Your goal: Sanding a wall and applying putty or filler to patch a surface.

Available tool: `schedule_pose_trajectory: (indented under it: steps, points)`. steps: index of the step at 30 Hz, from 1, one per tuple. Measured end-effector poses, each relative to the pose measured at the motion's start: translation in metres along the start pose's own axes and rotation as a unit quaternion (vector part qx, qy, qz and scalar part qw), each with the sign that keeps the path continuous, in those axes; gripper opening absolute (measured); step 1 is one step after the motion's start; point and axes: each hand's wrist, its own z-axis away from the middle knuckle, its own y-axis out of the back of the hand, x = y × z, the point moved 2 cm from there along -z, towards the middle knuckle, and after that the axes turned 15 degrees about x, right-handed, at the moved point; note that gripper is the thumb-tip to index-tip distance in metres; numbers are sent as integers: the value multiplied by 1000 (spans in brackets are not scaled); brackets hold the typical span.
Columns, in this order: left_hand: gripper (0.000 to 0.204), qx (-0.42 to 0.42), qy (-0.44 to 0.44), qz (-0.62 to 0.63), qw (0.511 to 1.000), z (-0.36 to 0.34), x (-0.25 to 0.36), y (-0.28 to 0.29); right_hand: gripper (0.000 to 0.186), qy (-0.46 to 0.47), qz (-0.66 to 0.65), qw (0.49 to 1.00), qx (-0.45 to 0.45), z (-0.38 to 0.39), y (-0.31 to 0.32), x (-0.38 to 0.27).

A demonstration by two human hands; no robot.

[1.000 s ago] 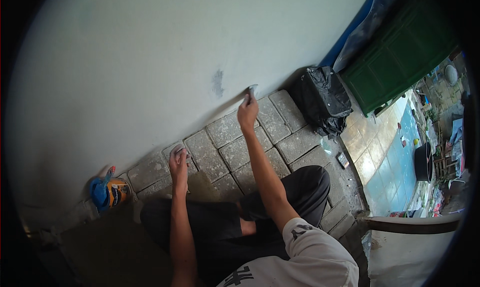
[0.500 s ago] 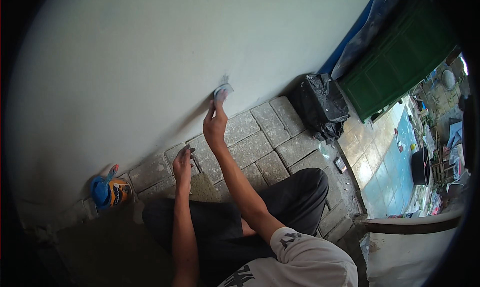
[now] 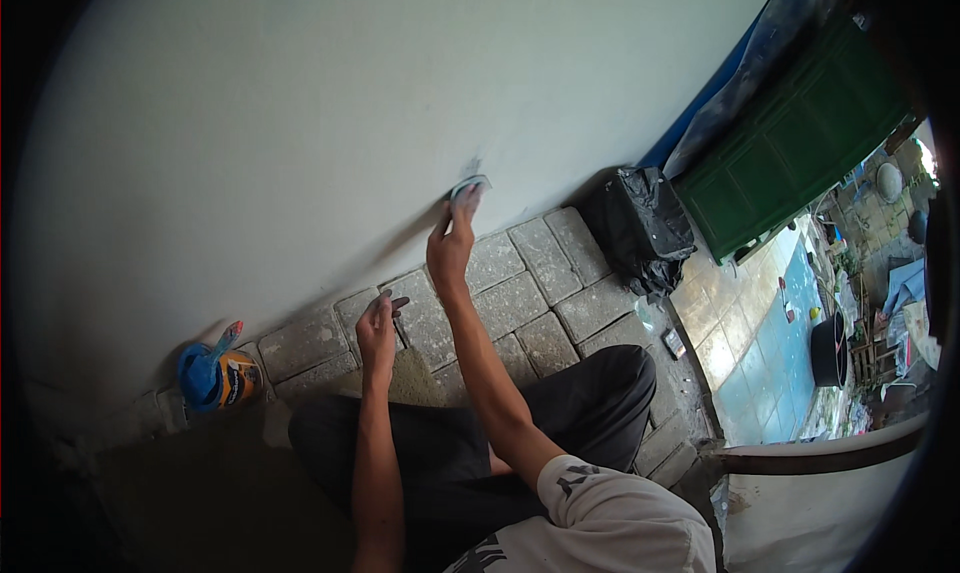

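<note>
My right hand [image 3: 450,238] holds a flat, pale grey-blue tool [image 3: 470,186] against the white wall [image 3: 300,143], just below a grey smudge [image 3: 473,163]. Lower and to the left, my left hand [image 3: 376,328] hovers over the grey pavers [image 3: 497,263] with its fingers curled; they are darkened, and what they hold, if anything, is hard to make out. A yellow-orange container [image 3: 240,378] with blue plastic and a red-tipped item in it stands by the wall to the left of my hands.
A black plastic-wrapped bundle [image 3: 640,228] sits at the wall's foot to the right, beside a large green panel [image 3: 790,143]. Beyond are tiles [image 3: 745,353], a black tub [image 3: 830,350] and clutter. A curved dark edge [image 3: 800,459] runs at lower right. My crossed legs fill the lower middle.
My right hand has swung left from near the wall's foot onto the smudge, then shifted slightly right with the tool. My left hand has moved a little right. The view has shifted slightly.
</note>
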Motion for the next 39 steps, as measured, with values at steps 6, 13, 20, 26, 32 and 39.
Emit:
schedule_pose_trajectory:
  steps: [6, 13, 20, 26, 32, 39]
  points:
    - [41, -11, -29, -11, 999, -5, 4, -4, 54, 111, -5, 994, -25, -10, -2, -21]
    - [38, -13, -66, 18, 998, -5, 4, -7, 50, 74, -1, 997, 22, -31, -4, -24]
    - [38, -8, -80, 22, 996, -8, -1, 4, 47, 70, -47, 996, -14, -21, -8, -52]
    - [39, -1, -60, 13, 998, -10, -7, 6, 43, 98, -8, 995, 24, -10, -14, -53]
    - [41, -2, -95, 37, 995, -11, 1, -8, 39, -137, 24, 990, 20, -21, -18, -10]
    - [40, 4, -106, 28, 994, -8, 1, 0, 49, 34, -33, 999, -12, -14, -13, -42]
